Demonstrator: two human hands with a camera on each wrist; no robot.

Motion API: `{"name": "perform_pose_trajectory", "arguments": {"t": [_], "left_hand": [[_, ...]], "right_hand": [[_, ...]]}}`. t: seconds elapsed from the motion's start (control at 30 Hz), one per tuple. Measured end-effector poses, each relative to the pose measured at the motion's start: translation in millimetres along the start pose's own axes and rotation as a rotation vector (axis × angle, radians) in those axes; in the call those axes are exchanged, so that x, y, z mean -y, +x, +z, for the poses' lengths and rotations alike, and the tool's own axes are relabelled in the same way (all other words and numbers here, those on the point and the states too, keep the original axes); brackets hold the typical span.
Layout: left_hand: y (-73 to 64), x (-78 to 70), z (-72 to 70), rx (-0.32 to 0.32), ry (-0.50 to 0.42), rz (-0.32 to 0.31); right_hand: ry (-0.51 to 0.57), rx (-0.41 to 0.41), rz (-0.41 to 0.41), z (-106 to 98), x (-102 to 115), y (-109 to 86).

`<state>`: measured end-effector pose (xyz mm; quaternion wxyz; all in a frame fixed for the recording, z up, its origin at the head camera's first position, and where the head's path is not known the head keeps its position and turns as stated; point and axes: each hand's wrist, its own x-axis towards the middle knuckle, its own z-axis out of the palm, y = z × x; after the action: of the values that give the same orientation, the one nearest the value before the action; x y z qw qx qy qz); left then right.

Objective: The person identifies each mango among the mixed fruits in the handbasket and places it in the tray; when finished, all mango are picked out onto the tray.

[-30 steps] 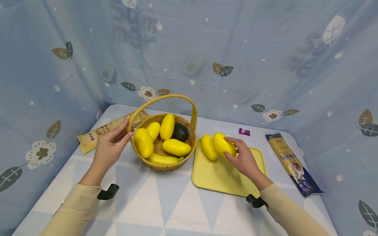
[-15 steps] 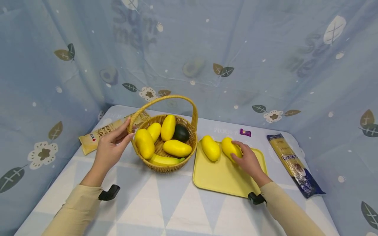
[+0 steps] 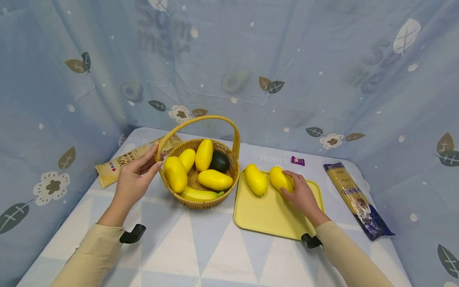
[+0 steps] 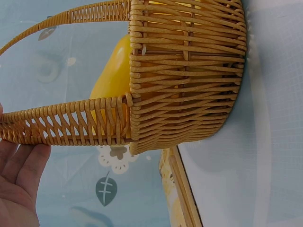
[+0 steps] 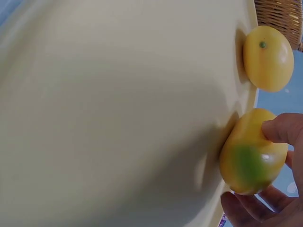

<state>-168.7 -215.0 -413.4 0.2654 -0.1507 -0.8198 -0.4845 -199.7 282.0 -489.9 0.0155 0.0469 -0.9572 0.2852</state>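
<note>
My left hand (image 3: 133,181) holds the left side of the wicker basket's handle (image 3: 168,137) between thumb and fingers; in the left wrist view the fingers lie against that handle. Inside the basket (image 3: 201,205) are several yellow mangoes (image 3: 215,180), a dark green avocado (image 3: 219,161) and a banana (image 3: 197,194). To the right, my right hand (image 3: 303,197) grips a mango (image 3: 279,178) at the back of the yellow tray (image 3: 265,215). In the right wrist view that mango (image 5: 253,146) shows a green patch, with the thumb on top. A second mango (image 3: 256,180) lies left of it.
A yellow food packet (image 3: 107,171) lies behind my left hand, partly hidden by it. Right of the tray is a gold and blue packet (image 3: 355,199). A small purple wrapped candy (image 3: 298,160) sits behind the tray. Patterned curtains enclose the table.
The right hand has lowered its mango onto the tray and moved slightly right, apart from the other mango. The left hand stays on the handle.
</note>
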Motion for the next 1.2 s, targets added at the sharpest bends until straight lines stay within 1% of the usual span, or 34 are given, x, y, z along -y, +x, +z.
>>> {"name": "perform_pose_trajectory", "arguments": {"t": [0.17, 0.3, 0.47, 0.6, 0.7, 0.77, 0.87, 1.03, 1.13, 1.2], "left_hand": [[-0.1, 1.2, 0.5, 0.002, 0.005, 0.002], [-0.5, 1.1, -0.2, 0.000, 0.005, 0.003], [-0.3, 0.0, -1.1, -0.003, 0.001, 0.006], [-0.4, -0.1, -1.3, -0.002, 0.001, 0.006], [-0.6, -0.2, -1.3, -0.001, -0.001, 0.002], [-0.8, -0.5, -1.4, -0.001, -0.004, -0.001], [-1.0, -0.7, -2.0, -0.002, -0.006, -0.001], [-0.5, 1.5, -2.0, -0.001, -0.007, 0.014], [-0.2, 1.5, -1.0, -0.001, -0.021, 0.017], [0.0, 1.5, -0.1, 0.001, -0.031, 0.018]], "right_hand": [[-0.009, -0.011, 0.014, -1, 1, -2.1], [0.002, -0.030, 0.007, -4, 6, -2.5], [0.021, -0.071, -0.056, -8, 22, -0.9], [0.055, -0.081, -0.116, -9, 43, -1.0], [0.081, -0.071, -0.166, -7, 61, -0.3], [0.094, -0.059, -0.192, -4, 73, 1.2], [0.124, -0.020, -0.211, 1, 94, 4.0], [0.189, 0.077, -0.231, 15, 129, 9.6], [0.201, 0.130, -0.271, 26, 147, 12.6], [0.200, 0.159, -0.313, 34, 158, 14.7]]}}
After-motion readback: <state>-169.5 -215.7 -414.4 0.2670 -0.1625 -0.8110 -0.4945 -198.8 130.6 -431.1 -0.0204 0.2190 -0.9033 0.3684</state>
